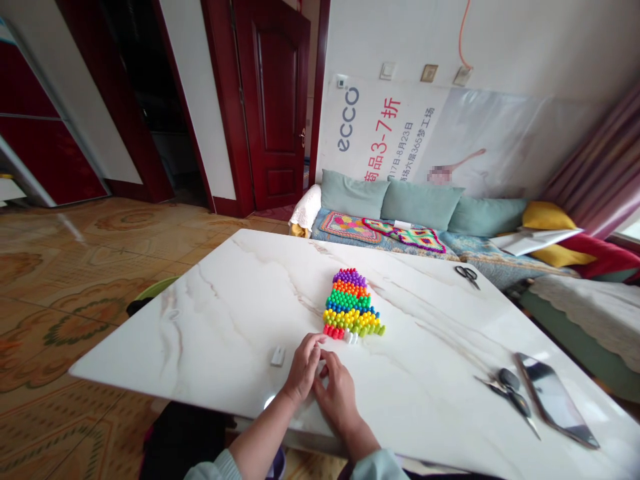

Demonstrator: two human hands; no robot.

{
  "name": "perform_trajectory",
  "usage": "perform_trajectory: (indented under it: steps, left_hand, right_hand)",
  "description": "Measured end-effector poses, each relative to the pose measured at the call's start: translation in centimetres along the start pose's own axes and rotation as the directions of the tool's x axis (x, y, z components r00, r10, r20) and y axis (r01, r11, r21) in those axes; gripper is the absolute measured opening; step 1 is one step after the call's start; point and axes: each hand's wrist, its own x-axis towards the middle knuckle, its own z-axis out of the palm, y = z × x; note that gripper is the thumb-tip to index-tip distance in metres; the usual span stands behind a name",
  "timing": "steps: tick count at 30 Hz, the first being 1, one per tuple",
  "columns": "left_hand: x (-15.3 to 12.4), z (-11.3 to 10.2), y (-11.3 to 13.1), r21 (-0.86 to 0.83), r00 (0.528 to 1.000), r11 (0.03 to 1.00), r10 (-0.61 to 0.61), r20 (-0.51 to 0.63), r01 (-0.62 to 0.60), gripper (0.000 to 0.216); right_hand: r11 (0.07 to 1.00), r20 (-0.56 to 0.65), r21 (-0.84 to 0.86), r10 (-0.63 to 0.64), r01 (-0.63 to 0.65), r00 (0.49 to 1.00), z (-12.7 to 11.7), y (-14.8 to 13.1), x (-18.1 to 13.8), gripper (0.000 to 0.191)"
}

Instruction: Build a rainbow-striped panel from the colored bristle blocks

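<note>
A flat piece of beadwork (350,300) lies on the marble-patterned table, its rows coloured red, purple, orange, green, blue, yellow and lime. Along its near edge are red beads and a few white beads (351,337). My left hand (304,368) is just below that edge, fingers curled and pinched close to the red beads. My right hand (336,390) meets it there, thumb and fingertips closed against the left fingertips. Whatever is between the fingers is too small to make out. A small whitish flat item (278,356) lies left of my left hand.
Black-handled scissors (467,275) lie at the table's far right corner. Pointed dark-handled tools (513,393) and a phone (557,400) lie on the right. Beyond the white table (220,300) stands a sofa with cushions (425,203). A dark red door (275,100) is behind.
</note>
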Motion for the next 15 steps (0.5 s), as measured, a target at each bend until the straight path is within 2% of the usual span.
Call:
perform_trajectory:
  steps: [3,6,8,11,15]
  left_hand:
    - [0.0,0.0,-0.1,-0.013,1.000,1.000,0.007,0.020,-0.007,0.053]
    - [0.0,0.0,-0.3,-0.018,1.000,1.000,-0.014,0.019,0.014,0.052]
    - [-0.1,0.1,-0.3,-0.031,0.999,0.998,-0.046,0.003,0.046,0.051]
    - [-0.1,0.3,-0.5,-0.034,0.997,0.996,-0.082,0.008,0.082,0.046]
    - [0.1,0.6,-0.8,0.070,0.995,0.995,-0.080,0.054,0.076,0.029]
  right_hand:
    - [0.999,-0.028,0.014,0.045,-0.044,0.999,0.4,0.4,0.1,0.048]
    - [0.976,-0.061,0.166,0.149,-0.137,0.987,0.3,0.8,0.3,0.034]
    - [0.928,-0.062,0.312,0.233,-0.203,0.970,-0.1,1.0,0.4,0.027]
    - [0.831,-0.034,0.483,0.333,-0.276,0.942,-0.8,1.0,0.6,0.026]
    - [0.738,-0.056,0.602,0.422,-0.307,0.905,-1.6,1.3,0.7,0.032]
